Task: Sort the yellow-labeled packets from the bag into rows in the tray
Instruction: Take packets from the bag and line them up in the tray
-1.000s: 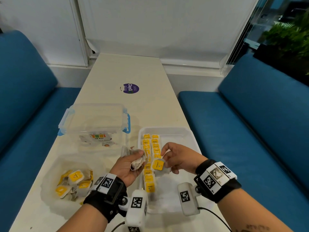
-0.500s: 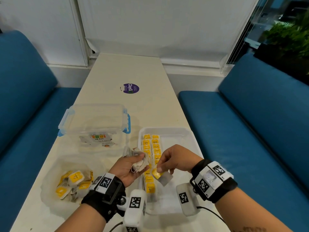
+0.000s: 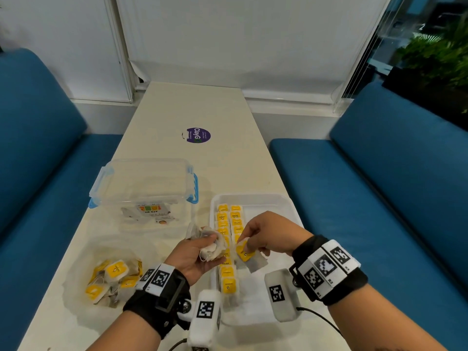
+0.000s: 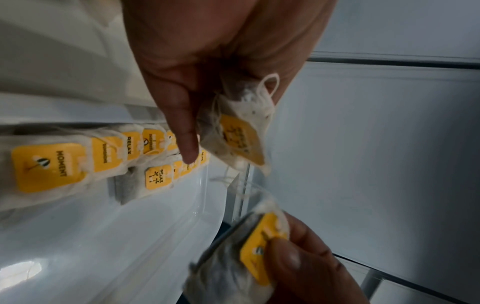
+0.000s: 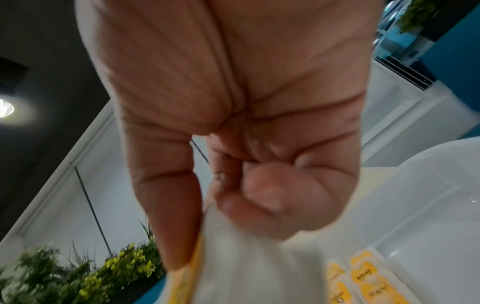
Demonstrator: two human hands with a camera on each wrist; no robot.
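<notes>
While our left hand (image 3: 196, 252) grips spare packets (image 3: 211, 243) just left of the tray (image 3: 255, 198), our right hand (image 3: 268, 234) pinches one yellow-labeled packet (image 3: 245, 252) over the second row (image 3: 236, 222). Its pouch trails toward us, in line with the rows. The right hand is nearer the row's open end, so it likely places.
</notes>
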